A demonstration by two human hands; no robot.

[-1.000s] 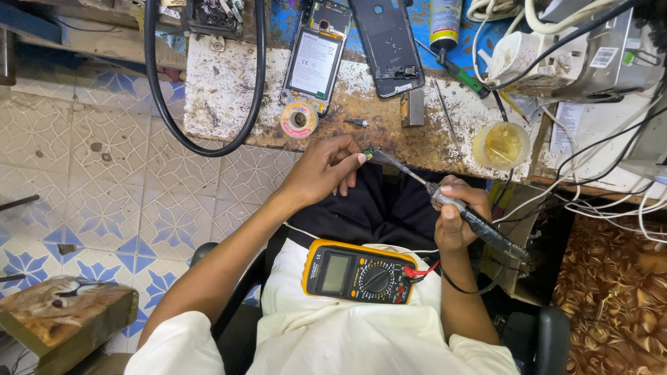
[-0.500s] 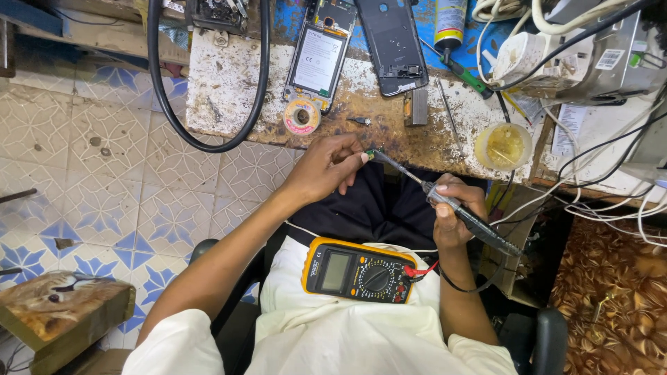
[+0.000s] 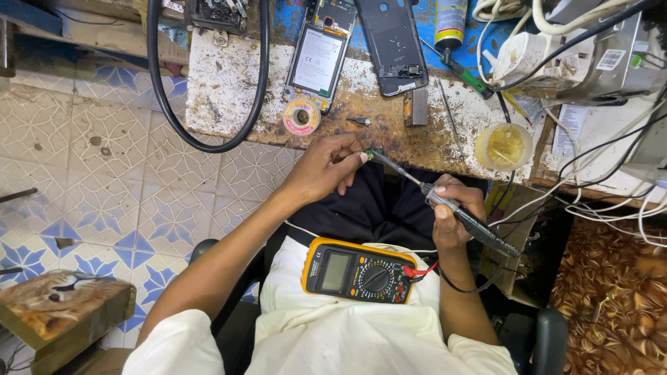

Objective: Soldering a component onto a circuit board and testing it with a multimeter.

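Note:
My right hand (image 3: pixel 453 208) grips a dark soldering iron (image 3: pixel 472 223), its metal tip slanting up-left to my left fingertips. My left hand (image 3: pixel 325 165) pinches a small part (image 3: pixel 370 155) at the front edge of the stained wooden bench (image 3: pixel 229 97), right at the iron's tip. A yellow multimeter (image 3: pixel 358 271) lies on my lap, a red lead plugged into its right end. On the bench above my hands lie an opened phone (image 3: pixel 319 55) showing its battery, a black phone back cover (image 3: pixel 393 43) and a solder spool (image 3: pixel 301 116).
A thick black cable (image 3: pixel 157 83) loops over the bench's left side. A yellowish cup (image 3: pixel 504 146), a spray can (image 3: pixel 450 22) and a tangle of white wires (image 3: pixel 597 187) crowd the right. Patterned floor tiles lie left, with a wooden block (image 3: pixel 62 312) at bottom left.
Both hands hold the same pose at the bench edge; the iron's tip stays at my left fingertips. The view has shifted slightly.

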